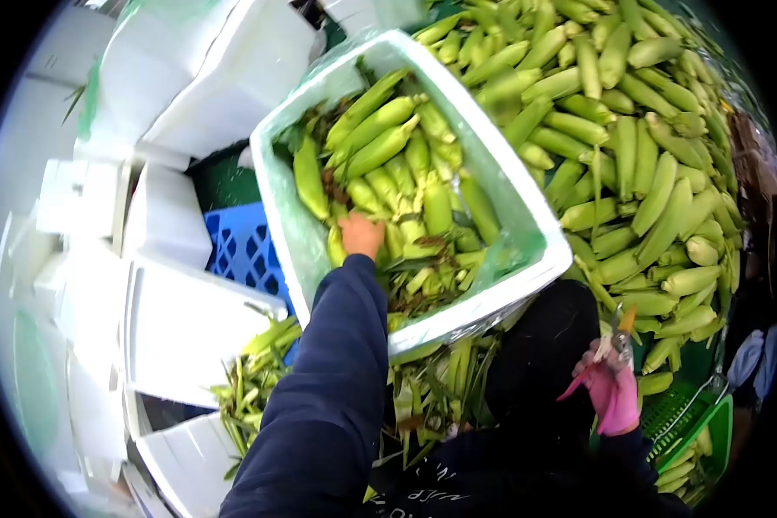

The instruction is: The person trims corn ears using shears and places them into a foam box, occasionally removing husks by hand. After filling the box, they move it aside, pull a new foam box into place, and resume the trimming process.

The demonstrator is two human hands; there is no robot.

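Note:
A white foam box (527,207) lined with clear plastic holds several ears of green-husked corn (380,147). My left hand (360,235), bare with a dark blue sleeve, reaches into the box and rests on the corn near its front wall; whether it grips an ear I cannot tell. My right hand (611,388), in a pink glove, is low at the right and holds a small cutting tool (620,338) with an orange tip, apart from the box.
A big heap of corn ears (630,129) lies right of the box. Stacked white foam boxes and lids (190,78) fill the left. A blue crate (242,246) sits under the box. Husk scraps (259,371) lie below; a green basket (708,432) stands lower right.

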